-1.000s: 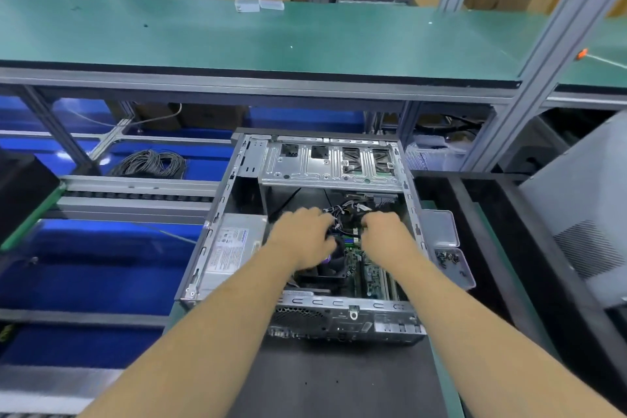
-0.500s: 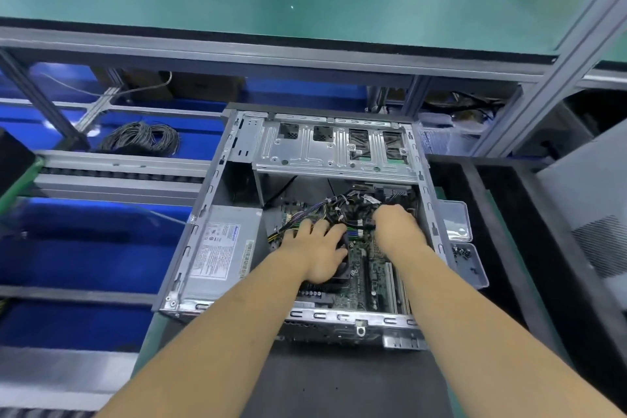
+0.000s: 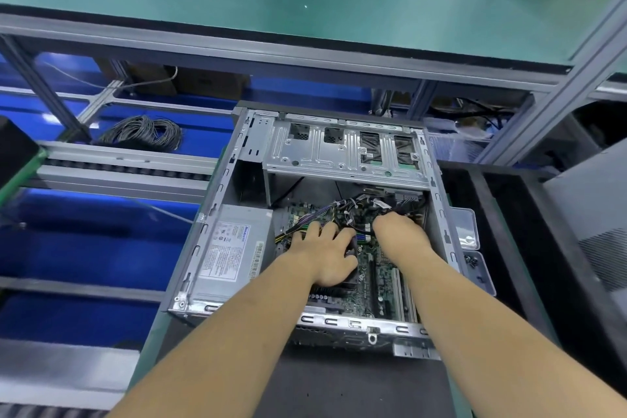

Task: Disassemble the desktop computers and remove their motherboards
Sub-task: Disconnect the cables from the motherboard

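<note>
An open desktop case [image 3: 217,207] lies on its side on the dark mat in front of me. Its green motherboard [image 3: 383,282] shows in the lower right of the case, under a tangle of black cables [image 3: 359,210]. My left hand [image 3: 325,254] lies flat with fingers spread on the black fan and cooler in the board's middle. My right hand [image 3: 400,234] reaches into the cable bundle at the board's far right; its fingertips are hidden among the wires. A grey power supply [image 3: 234,251] sits at the case's left, and a metal drive cage [image 3: 342,153] spans the far end.
A clear plastic tray [image 3: 475,248] with small screws stands just right of the case. A green shelf [image 3: 305,0] overhangs the far side. A coil of grey cable [image 3: 142,132] lies at the left on blue bins. A grey side panel [image 3: 590,220] leans at the right.
My left hand has opened and spread flat over the fan. My right hand pushed farther right into the cables. The view has tilted down and closer to the case.
</note>
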Tool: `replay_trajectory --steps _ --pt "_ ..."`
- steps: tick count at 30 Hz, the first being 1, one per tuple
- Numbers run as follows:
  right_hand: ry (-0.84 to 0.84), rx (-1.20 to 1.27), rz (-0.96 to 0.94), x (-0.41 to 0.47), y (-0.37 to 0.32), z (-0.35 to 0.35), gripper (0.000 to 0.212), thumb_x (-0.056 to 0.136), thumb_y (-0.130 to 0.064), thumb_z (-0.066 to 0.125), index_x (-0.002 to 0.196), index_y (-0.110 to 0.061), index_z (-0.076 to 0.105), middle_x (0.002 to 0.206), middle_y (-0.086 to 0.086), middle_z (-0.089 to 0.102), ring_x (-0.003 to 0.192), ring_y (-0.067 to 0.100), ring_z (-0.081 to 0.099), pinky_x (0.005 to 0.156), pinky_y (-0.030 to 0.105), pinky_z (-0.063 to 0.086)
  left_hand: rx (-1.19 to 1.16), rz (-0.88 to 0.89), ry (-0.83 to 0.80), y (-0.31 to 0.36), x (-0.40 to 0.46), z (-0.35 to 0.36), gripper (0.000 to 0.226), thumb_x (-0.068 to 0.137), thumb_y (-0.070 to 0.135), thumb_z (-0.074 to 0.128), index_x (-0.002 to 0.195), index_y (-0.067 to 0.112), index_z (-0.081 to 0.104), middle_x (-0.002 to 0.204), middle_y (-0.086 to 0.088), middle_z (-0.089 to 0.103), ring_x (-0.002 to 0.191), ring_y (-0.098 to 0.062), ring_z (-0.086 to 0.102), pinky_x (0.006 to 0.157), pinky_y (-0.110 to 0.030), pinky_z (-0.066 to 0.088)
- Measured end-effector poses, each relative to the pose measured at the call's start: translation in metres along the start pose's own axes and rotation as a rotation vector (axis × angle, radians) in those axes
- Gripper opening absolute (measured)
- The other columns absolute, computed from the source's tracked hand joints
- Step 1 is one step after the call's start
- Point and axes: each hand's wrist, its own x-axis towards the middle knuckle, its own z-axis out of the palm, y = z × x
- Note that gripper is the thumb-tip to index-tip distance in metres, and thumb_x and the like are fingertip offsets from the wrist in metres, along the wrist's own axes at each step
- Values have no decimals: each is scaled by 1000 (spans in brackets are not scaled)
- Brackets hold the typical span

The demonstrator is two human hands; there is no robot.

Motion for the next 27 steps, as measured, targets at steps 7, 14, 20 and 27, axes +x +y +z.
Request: replay_trajectory --steps 7,14,20,27 --pt "-9 -90 -23 3 0 4 29 84 16 50 87 -13 52 91 8 61 75 29 56 62 35 46 -3 -15 -22 2 -1 -1 57 100 51 24 154 37 12 163 0 11 147 -32 5 117 -58 11" --pt "9 -170 -54 2 0 7 28 83 12 54 98 -10 63 100 8 65 90 30 66 62 35 46 24 -13 -25 4 -2 -3 62 98 53 29 155 36 11 162 -2 11 147 -33 6 116 -57 12" --pt "90 -234 -42 -3 -2 2 27 83 10 55 97 -12 63 100 8 66 92 29 64 61 35 44 47 -17 -14 4 -2 -2 63 98 54 29 155 35 10 162 -2 12 147 -34 7 116 -58 13" --pt "4 4 -29 -16 -3 -4 10 89 -3 55 89 -13 57 99 10 62 94 30 63 68 35 52 42 -19 -8 3 0 -1 62 97 54 30 154 34 13 162 -4 14 146 -35 9 114 -58 15"
